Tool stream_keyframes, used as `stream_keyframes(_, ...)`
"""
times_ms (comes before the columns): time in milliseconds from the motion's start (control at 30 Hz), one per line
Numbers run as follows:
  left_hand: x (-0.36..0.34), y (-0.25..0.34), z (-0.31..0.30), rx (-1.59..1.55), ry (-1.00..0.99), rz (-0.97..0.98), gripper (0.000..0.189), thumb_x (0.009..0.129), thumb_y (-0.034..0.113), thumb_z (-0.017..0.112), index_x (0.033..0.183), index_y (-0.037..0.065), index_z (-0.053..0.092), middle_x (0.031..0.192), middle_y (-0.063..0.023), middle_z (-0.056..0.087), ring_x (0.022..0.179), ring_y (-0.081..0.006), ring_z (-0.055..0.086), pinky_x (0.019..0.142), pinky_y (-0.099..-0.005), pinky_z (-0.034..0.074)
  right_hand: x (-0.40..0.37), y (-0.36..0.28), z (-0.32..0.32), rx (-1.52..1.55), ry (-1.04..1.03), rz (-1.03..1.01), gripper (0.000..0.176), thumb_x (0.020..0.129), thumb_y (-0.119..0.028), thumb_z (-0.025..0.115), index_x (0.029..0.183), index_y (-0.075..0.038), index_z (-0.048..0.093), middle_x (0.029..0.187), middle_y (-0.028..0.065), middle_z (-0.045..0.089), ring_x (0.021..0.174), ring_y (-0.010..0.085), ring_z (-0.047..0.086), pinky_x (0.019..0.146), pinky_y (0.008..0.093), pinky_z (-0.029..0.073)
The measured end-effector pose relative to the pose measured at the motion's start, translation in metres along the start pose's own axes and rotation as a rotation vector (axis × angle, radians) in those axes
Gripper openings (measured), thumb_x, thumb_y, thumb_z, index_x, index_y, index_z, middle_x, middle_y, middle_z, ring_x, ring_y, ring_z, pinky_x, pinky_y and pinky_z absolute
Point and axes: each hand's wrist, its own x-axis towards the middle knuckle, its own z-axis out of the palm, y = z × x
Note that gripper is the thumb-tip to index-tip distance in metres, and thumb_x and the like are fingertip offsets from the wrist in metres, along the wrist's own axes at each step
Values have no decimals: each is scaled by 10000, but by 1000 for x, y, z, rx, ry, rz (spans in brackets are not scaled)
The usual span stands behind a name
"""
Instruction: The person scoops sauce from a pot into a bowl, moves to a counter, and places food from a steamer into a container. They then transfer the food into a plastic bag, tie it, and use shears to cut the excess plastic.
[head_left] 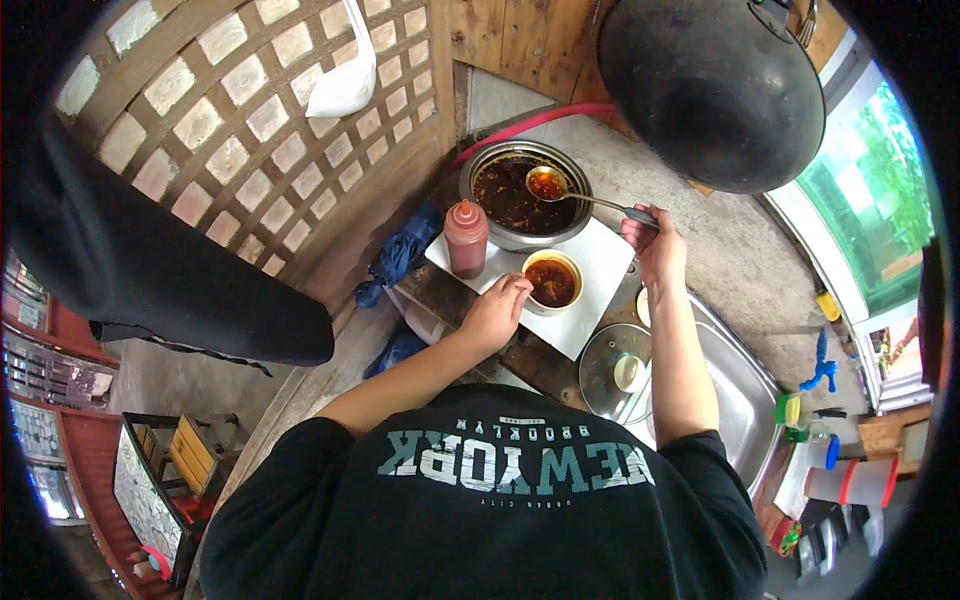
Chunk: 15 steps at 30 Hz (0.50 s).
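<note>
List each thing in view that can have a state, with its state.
Pot: uncovered, dark liquid inside
Ladle: filled, over the pot
Bowl: upright, reddish liquid inside
Squeeze bottle: upright, cap on
Glass lid: off the pot
Black wok: hung up
Blue tap: running or not, unclear
Left hand: at the bowl's rim
Right hand: gripping the ladle
</note>
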Motion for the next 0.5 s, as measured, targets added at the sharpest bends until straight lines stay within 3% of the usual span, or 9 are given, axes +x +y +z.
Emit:
stream_keyframes(233, 0, 1, -1, -17, 0, -14, 161, 942, 146, 480, 1018, 30, 560, 1097, -168, 577, 962, -354, 590, 818, -421, 498, 7, 31, -11, -5, 13, 42, 330, 930, -236, 450, 1018, 57, 573, 779, 172, 647, 672, 239, 655, 608, 295, 542)
stream_keyframes(500, 0, 1, 0, -21, 10, -7, 160, 942, 144, 482, 1023, 31, 561, 1090, -166, 577, 969, -360, 584, 826, -420, 488, -1, -2, 2, -3, 0, -54, 341, 923, -234, 458, 1028, 66, 581, 782, 171, 649, 673, 226, 654, 608, 291, 538)
